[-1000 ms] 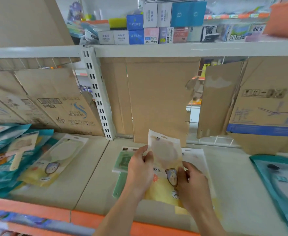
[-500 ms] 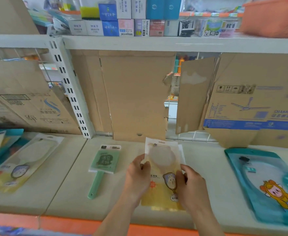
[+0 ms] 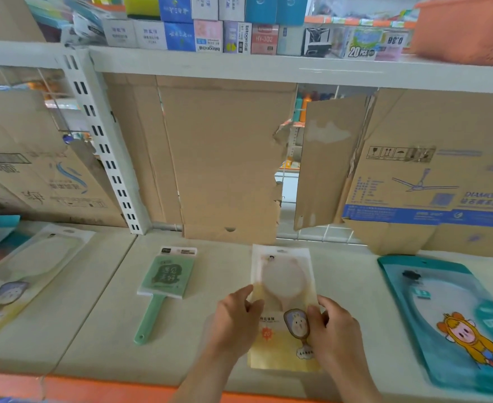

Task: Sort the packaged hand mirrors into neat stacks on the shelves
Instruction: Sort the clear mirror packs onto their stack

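My left hand (image 3: 233, 321) and right hand (image 3: 337, 330), each grip clamped on the yellow mirror pack (image 3: 283, 286) lying on the shelf (image 3: 353, 286), green mirror (image 3: 163, 280) at nine o'clock, teal pack (image 3: 455, 321) at three o'clock.

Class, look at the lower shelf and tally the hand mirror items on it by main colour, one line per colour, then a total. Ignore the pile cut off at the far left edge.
Yellow-and-white packaged mirrors: 2
Green paddle-shaped mirror with handle: 1
Teal packaged mirror with cartoon figure: 1
Total: 4
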### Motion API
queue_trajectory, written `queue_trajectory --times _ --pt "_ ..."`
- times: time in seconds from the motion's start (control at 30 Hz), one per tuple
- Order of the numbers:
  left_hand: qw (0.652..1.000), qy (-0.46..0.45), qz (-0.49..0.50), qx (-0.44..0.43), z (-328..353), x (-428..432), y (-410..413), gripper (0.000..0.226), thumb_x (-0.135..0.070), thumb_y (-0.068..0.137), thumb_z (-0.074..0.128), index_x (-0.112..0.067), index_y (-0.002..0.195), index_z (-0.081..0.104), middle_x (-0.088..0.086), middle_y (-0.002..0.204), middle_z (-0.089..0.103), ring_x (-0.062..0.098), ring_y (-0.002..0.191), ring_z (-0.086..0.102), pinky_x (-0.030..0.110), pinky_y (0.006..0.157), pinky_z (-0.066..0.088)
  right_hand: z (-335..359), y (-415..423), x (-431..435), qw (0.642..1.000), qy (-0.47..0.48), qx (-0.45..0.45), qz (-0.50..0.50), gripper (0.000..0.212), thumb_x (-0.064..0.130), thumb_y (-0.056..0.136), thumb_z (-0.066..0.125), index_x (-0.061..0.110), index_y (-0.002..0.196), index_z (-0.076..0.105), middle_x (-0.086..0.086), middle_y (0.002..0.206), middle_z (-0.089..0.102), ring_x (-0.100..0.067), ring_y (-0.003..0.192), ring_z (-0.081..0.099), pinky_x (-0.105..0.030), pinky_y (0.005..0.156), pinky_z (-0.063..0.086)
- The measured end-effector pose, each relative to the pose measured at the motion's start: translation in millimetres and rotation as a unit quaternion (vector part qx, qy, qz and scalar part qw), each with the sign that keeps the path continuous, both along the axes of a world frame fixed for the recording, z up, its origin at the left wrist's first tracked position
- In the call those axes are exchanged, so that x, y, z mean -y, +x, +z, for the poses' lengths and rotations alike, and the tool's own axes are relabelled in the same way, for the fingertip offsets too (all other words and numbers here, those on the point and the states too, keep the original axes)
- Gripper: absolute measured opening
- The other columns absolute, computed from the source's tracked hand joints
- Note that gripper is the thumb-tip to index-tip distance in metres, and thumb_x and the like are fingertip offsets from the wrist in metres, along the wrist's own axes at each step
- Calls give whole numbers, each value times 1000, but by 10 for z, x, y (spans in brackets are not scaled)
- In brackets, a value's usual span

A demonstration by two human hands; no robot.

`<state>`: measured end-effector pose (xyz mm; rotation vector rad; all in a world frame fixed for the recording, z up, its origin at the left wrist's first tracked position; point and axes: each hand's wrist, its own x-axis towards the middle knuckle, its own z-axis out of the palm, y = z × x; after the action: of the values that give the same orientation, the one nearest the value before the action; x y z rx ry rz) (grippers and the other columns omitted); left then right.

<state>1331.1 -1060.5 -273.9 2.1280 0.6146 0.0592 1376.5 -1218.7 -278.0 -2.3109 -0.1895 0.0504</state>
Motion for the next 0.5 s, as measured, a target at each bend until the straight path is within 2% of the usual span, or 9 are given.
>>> queue_trajectory --times 0.07,0.1,0.17,0.23,0.33,0.43,0.5 --pt "1000 -4 14 8 -16 -19 9 31 -35 94 51 -32 124 58 -9 76 67 10 75 66 30 71 55 -23 10 6 1000 6 -5 -5 15 25 95 50 25 91 64 7 60 59 -6 60 57 -15 50 40" --pt "1000 -5 21 13 -26 -25 13 31 -34 94 51 -30 125 58 -9 78 68 7 75 65 25 68 54 -33 13 10 1000 4 -6 -6 15 26 95 51 25 91 65 6 59 60 -6 59 56 -15 49 40" --pt "999 -3 28 26 -50 -34 17 35 -34 95 52 -27 129 56 -9 80 67 -2 67 60 9 53 46 -38 17 5 1000 -8 -10 -8 17 29 95 50 24 93 66 10 60 59 -4 60 55 -14 48 38" --pt "999 3 33 35 -74 -34 26 39 -34 95 52 -25 133 53 -8 85 66 -6 63 54 4 48 41 -56 34 -6 1000 -16 -11 -13 18 32 95 49 25 97 66 13 62 58 -2 62 55 -14 50 38" --pt "999 17 20 45 -115 -47 20 35 -35 96 51 -23 128 59 -8 81 66 -5 59 54 4 45 39 -96 41 -15 999 -33 -12 -17 23 36 95 47 25 100 67 14 67 60 -4 67 56 -19 55 42" --pt "999 27 7 44 -147 -64 18 25 -33 95 51 -16 105 66 -8 67 58 -4 49 50 10 43 39 -127 39 -3 999 -26 -9 -16 24 39 94 46 29 100 67 11 76 65 -6 74 58 -24 61 46" --pt "998 56 6 35 -171 -81 17 26 -38 93 52 -14 95 63 -8 62 55 -2 47 47 12 43 36 -120 41 2 999 -23 -13 -20 24 40 94 46 31 101 67 11 79 65 -9 78 59 -24 64 44"
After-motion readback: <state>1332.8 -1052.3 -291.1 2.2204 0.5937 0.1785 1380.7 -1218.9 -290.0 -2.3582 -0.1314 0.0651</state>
